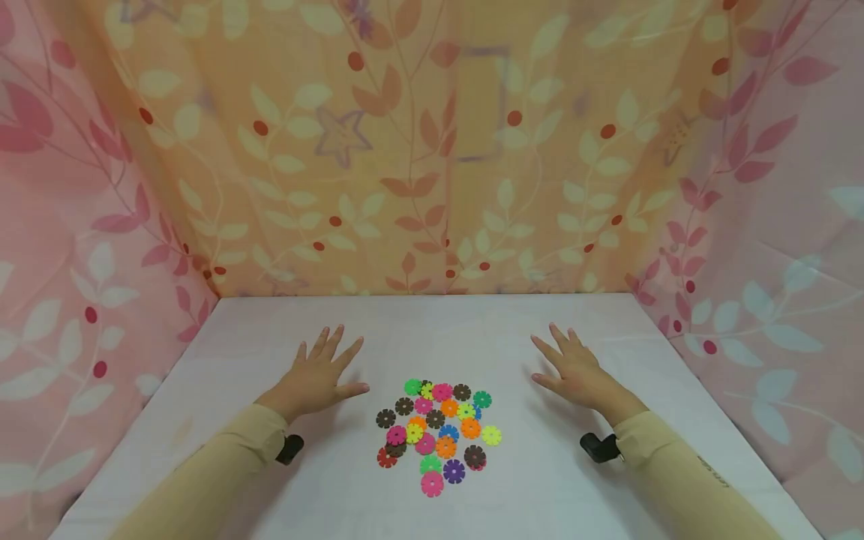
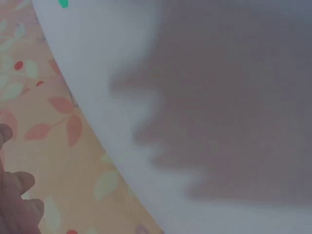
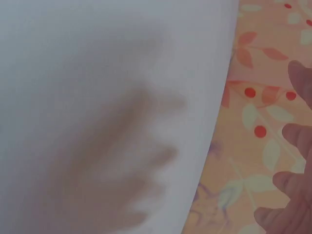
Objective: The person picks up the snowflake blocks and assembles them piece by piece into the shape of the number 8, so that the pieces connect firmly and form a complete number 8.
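Observation:
Several notched plastic discs lie in a loose cluster on the white table, among them a purple disc [image 1: 454, 471], a red disc [image 1: 387, 457] and a blue disc [image 1: 448, 433]. Some overlap. To the left of the cluster my left hand [image 1: 313, 381] hovers palm down, fingers spread, holding nothing. My right hand [image 1: 579, 375] is likewise spread over the table to the right, apart from the discs. In the left wrist view, a few fingertips [image 2: 23, 183] show at the left edge, and a green piece [image 2: 63, 3] peeks in at the top. Fingers [image 3: 292, 134] show in the right wrist view.
The white table [image 1: 304, 495] ends at the back against an orange leaf-patterned curtain [image 1: 405, 172]. Pink patterned cloth [image 1: 74, 247] hangs on the left, and similar cloth [image 1: 763, 225] on the right. A black wrist device [image 1: 290, 449] sits under the left cuff, another [image 1: 599, 448] under the right.

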A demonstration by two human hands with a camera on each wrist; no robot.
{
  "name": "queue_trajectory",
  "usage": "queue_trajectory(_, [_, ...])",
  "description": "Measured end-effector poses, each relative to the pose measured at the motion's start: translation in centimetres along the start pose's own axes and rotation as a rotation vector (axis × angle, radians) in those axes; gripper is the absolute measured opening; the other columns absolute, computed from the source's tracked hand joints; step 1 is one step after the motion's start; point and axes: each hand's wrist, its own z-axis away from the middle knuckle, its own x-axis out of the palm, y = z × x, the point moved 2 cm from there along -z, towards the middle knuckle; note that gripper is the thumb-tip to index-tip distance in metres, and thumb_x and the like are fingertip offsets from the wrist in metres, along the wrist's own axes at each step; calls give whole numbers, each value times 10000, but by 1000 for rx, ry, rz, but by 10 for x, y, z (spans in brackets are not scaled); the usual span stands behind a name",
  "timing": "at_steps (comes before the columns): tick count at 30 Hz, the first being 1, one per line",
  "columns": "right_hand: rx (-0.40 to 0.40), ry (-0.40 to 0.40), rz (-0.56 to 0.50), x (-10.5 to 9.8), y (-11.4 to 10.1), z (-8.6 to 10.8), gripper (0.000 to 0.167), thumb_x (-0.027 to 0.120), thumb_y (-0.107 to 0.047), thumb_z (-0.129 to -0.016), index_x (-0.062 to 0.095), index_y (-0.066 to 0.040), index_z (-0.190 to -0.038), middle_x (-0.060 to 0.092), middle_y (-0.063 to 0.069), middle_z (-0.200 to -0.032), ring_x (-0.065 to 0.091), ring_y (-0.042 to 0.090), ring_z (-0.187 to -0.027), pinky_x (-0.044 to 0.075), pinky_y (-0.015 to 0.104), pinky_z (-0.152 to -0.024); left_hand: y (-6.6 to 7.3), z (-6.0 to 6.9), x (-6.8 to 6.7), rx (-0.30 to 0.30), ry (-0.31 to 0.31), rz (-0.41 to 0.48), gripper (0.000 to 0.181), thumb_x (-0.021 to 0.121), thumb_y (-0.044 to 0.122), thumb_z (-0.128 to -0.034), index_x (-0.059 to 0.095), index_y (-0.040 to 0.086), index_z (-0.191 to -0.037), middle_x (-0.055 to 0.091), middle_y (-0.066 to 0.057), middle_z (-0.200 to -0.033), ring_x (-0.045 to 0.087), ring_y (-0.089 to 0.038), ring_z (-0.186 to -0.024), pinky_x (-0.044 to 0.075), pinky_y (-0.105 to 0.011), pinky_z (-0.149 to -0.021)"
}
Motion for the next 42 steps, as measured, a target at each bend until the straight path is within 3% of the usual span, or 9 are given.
queue_trajectory(5, [-54, -18, -81, 12, -20, -3, 710, 638, -390, -832, 312, -185, -1429, 107, 178, -1505, 85, 460, -1336, 148, 658, -996, 15, -3, 8, 60, 5, 93, 869, 579, 643, -749, 281, 211, -1442, 69, -170, -1515, 51, -407, -1366, 129, -621, -1031])
queue_trajectory(11, [-131, -88, -159, 27, -49, -12, 595, 681, -323, -813, 467, -136, -1336, 276, 155, -1455, 240, 381, -1311, 235, 561, -1029, 30, -1, 18, 92, -50, 249, 800, 759, 475, -671, 458, 172, -1347, 202, -151, -1484, 227, -374, -1328, 295, -526, -1013])
queue_trajectory(17, [-205, -146, -189, 40, -72, -20, 428, 712, -244, -795, 600, -107, -1185, 508, 77, -1222, 439, 272, -1151, 364, 456, -984, 42, -4, 29, 108, -105, 320, 583, 793, 364, -675, 602, 130, -1174, 508, -52, -1128, 491, -223, -1036, 434, -405, -891])
queue_trajectory(21, [-223, -191, -225, 49, -79, -24, 341, 727, -188, -778, 639, -105, -1097, 555, 19, -1001, 507, 185, -921, 452, 359, -850, 47, -7, 38, 101, -183, 384, 461, 788, 318, -695, 634, 143, -1092, 544, 20, -904, 502, -145, -829, 465, -319, -729])
queue_trajectory(27, [-219, -282, -267, 62, -86, -23, 202, 733, -201, -772, 657, -154, -953, 517, -33, -789, 462, 125, -731, 433, 245, -655, 52, -9, 48, 78, -270, 401, 376, 789, 255, -703, 651, 164, -1041, 534, 47, -807, 479, -133, -771, 440, -282, -680])
queue_trajectory(32, [-224, -310, -269, 67, -90, -24, 247, 758, -276, -742, 644, -179, -938, 497, -40, -761, 455, 119, -709, 425, 233, -628, 52, -13, 50, 83, -278, 391, 312, 774, 228, -724, 632, 186, -998, 528, 50, -769, 480, -134, -749, 429, -287, -669])
queue_trajectory(38, [-242, -330, -263, 69, -96, -25, 222, 769, -249, -731, 602, -190, -865, 481, -39, -756, 439, 110, -707, 412, 229, -624, 48, -15, 55, 58, -260, 454, 176, 690, 128, -804, 607, 189, -948, 519, 26, -700, 483, -133, -675, 420, -276, -612])
queue_trajectory(42, [-244, -346, -265, 68, -99, -26, 216, 767, -223, -735, 572, -185, -819, 469, -43, -761, 433, 105, -716, 410, 222, -632, 46, -17, 57, 42, -228, 454, 173, 701, 97, -784, 596, 172, -899, 505, 20, -685, 471, -135, -655, 410, -274, -590])
